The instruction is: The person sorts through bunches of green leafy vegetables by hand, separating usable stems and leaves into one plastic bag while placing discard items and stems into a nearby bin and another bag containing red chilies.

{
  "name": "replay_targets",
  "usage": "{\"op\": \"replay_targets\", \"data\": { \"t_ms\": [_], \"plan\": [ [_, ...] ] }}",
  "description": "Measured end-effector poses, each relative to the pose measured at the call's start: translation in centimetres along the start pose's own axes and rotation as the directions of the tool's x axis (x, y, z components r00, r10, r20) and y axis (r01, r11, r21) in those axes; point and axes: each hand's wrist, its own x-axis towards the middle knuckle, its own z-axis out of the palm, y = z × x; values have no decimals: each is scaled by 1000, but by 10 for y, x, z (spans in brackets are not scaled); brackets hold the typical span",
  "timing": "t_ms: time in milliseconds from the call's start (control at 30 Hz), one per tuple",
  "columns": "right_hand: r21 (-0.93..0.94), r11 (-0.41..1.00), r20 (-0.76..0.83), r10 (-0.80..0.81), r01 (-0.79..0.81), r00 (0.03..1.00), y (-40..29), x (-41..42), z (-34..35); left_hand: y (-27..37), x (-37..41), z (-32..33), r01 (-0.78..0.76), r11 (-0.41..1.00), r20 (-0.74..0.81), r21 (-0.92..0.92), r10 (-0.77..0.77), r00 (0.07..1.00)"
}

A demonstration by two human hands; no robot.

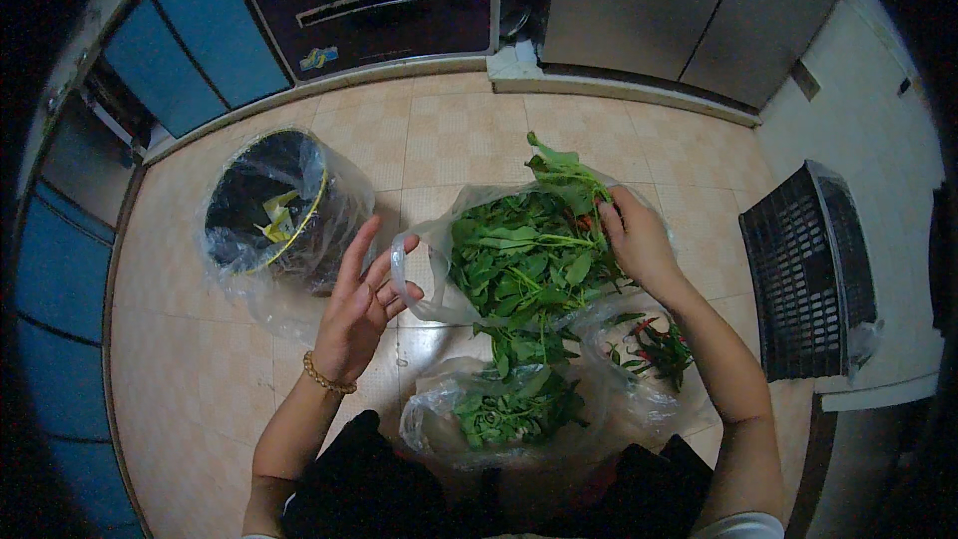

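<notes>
My left hand point(367, 296), with a beaded bracelet at the wrist, has its fingers spread; the handle loop of a clear plastic bag point(441, 299) hangs around some of them. Leafy green vegetables point(524, 247) fill that bag. At its far right side my right hand point(636, 232) pinches a leafy green stem point(561, 165) between thumb and fingers. Closer to my body, a second clear bag point(426, 419) holds cut greens point(498, 415), with leaves reaching up towards the first bag. Below my right forearm lies a third clear bag point(651, 404) with red and green chili peppers point(658, 348).
A bin point(329, 165) lined with clear plastic, with yellowish scraps inside, stands on the tiled floor at the left. A black plastic basket point(797, 277) is by the right wall. Blue cabinets point(198, 30) and dark drawers point(374, 22) line the far side.
</notes>
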Motion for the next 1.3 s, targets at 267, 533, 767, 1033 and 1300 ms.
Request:
{"op": "replay_targets", "data": {
  "t_ms": [267, 533, 767, 1033, 1300],
  "plan": [
    [-481, 838, 0, -295, 258, 956, 39, 3, 29, -1, 1, -1, -5, 1000, 23, -16, 5, 1000],
    [-192, 868, 355, -373, 457, 857, 3, -43, 50, 0, -1, -1, 15, 1000, 23, -6, -15, 1000],
    [-349, 885, 654, -6, 309, 757, 7, -36, 86, -1, 1, 0, 17, 999, 65, -49, -14, 998],
    [418, 711, 688, 157, -565, 708, 38, 28, 11, -1, -5, -13, 29, 999, 85, -34, -26, 996],
    [762, 289, 576, 104, -579, 811, 68, 16, -22, -2, -3, -10, 17, 998, 98, -53, -11, 995]
  ]
}}
